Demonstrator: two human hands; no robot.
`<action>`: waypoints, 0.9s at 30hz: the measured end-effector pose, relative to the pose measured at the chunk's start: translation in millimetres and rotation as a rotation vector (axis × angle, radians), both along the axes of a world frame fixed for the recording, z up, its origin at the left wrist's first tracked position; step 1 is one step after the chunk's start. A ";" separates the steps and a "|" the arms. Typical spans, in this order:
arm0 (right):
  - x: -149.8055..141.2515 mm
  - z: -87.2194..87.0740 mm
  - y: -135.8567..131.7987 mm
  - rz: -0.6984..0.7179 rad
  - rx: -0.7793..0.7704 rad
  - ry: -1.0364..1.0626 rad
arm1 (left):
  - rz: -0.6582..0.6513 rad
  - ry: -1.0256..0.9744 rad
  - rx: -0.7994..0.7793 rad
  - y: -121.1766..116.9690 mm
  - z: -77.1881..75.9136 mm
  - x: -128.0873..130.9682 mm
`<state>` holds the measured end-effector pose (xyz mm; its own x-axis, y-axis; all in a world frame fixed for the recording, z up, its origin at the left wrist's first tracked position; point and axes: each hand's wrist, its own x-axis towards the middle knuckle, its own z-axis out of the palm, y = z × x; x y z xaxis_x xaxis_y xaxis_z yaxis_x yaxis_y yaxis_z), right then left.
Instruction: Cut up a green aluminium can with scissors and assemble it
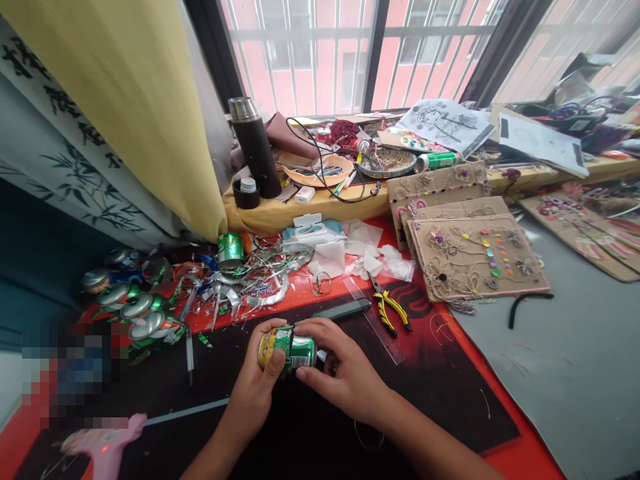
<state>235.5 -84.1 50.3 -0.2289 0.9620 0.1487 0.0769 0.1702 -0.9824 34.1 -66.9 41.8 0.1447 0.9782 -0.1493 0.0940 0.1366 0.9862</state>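
Note:
My left hand (254, 380) is closed around the yellow-and-green end of a short drink can (303, 352), held on its side above the black mat. A dark seam crosses the can's middle; I cannot tell whether it is one piece or two fitted together. My right hand (350, 373) grips the other end, fingers over the top and thumb underneath, near a printed barcode. Beyond the hands lie a dark green bar-shaped tool (345, 309), a clear ruler (383, 333) and yellow-and-black pliers (390, 310). A pink glue gun (111, 443) rests at the lower left.
Cut cans (145, 320) and shredded metal strips (250, 273) pile up at the left. Behind are a wipes pack (313, 231), crumpled tissues (367, 253) and a black thermos (256, 153) on the sill. Decorated cardboard panels (475, 257) lean at the right.

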 end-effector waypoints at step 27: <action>0.5 1.8 1.6 0.014 0.007 -0.041 | -0.088 0.040 -0.018 5.4 -1.2 -6.6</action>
